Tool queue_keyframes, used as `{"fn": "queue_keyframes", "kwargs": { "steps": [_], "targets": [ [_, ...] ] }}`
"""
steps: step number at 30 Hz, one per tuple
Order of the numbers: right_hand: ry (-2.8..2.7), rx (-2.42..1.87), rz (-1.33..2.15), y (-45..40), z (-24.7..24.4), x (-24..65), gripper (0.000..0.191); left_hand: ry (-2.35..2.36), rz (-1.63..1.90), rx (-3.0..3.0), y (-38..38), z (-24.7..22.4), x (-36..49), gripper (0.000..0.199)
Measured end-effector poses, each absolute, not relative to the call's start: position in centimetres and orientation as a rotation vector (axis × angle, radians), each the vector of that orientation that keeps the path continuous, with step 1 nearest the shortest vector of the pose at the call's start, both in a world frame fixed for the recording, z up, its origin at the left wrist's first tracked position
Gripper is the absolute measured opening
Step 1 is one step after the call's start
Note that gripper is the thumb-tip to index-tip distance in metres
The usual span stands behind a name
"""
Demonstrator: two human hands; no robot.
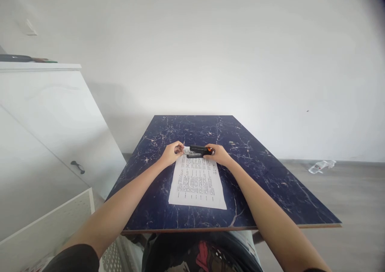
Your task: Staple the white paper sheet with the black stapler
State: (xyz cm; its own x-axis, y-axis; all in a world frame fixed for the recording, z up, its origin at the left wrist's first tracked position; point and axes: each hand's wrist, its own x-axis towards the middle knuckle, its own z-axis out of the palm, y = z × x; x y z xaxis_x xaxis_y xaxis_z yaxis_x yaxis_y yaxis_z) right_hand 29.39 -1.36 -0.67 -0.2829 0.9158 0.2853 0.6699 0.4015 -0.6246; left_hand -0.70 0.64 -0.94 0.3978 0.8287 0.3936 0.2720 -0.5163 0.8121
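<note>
A printed sheet of paper (pixel 198 182) lies on the dark blue marbled table, its long sides running away from me. At its far left corner, my left hand (pixel 172 153) is closed, thumb and fingers pinching the paper's edge. My right hand (pixel 220 154) is closed around the back end of a black stapler (pixel 197 149) with an orange part. The stapler lies sideways across the far edge of the paper, its front end pointing at my left hand. A gap shows between its upper arm and its base. Whether the paper is one sheet or several, I cannot tell.
The blue marbled table (pixel 192 129) reaches to a white wall (pixel 210 55). On the left stands a white cabinet (pixel 54 115) with a dark handle (pixel 77 167), and a white perforated panel (pixel 57 220) is below it. Clear plastic (pixel 321 166) lies on the floor at right.
</note>
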Motion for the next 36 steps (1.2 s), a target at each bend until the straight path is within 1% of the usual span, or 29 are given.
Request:
{"fn": "queue_keyframes", "kwargs": {
  "steps": [3, 13, 17, 21, 23, 27, 29, 34, 36],
  "targets": [
    [-2.051, -1.349, 0.508, -1.4, -0.6, 29.4, 0.035, 0.948, 1.113, 2.048, 0.6, -1.0, -0.7, 0.021],
    [-2.040, -1.371, 0.509, -1.3, -0.6, 29.3, 0.035, 0.974, 1.156, 1.993, 0.9, -1.3, -0.7, 0.034],
    [-2.039, -1.353, 0.500, -1.2, -0.6, 29.3, 0.043, 0.982, 1.153, 1.982, 1.1, -1.4, 0.0, 0.032],
    [-2.034, -1.344, 0.522, -1.3, -0.5, 29.2, 0.043, 0.965, 1.174, 1.957, 1.1, -1.6, 1.2, 0.029],
    [-2.020, -1.338, 0.535, -1.3, -0.6, 29.2, 0.048, 0.952, 1.179, 1.944, 1.1, -1.8, 1.8, 0.027],
    [-1.981, -1.366, 0.571, -1.2, -0.7, 29.1, 0.065, 0.977, 1.221, 1.897, 1.2, -2.2, 2.3, 0.027],
    [-1.969, -1.368, 0.583, -1.1, -0.8, 29.1, 0.068, 0.981, 1.238, 1.882, 1.2, -2.2, 2.4, 0.027],
    [-1.964, -1.338, 0.616, -0.9, -0.8, 29.1, 0.065, 1.000, 1.224, 1.891, 1.0, -2.1, 2.6, 0.023],
    [-1.971, -1.328, 0.612, -0.8, -1.0, 29.2, 0.061, 1.000, 1.214, 1.880, 1.0, -2.2, 2.6, 0.025]
  ]
}}
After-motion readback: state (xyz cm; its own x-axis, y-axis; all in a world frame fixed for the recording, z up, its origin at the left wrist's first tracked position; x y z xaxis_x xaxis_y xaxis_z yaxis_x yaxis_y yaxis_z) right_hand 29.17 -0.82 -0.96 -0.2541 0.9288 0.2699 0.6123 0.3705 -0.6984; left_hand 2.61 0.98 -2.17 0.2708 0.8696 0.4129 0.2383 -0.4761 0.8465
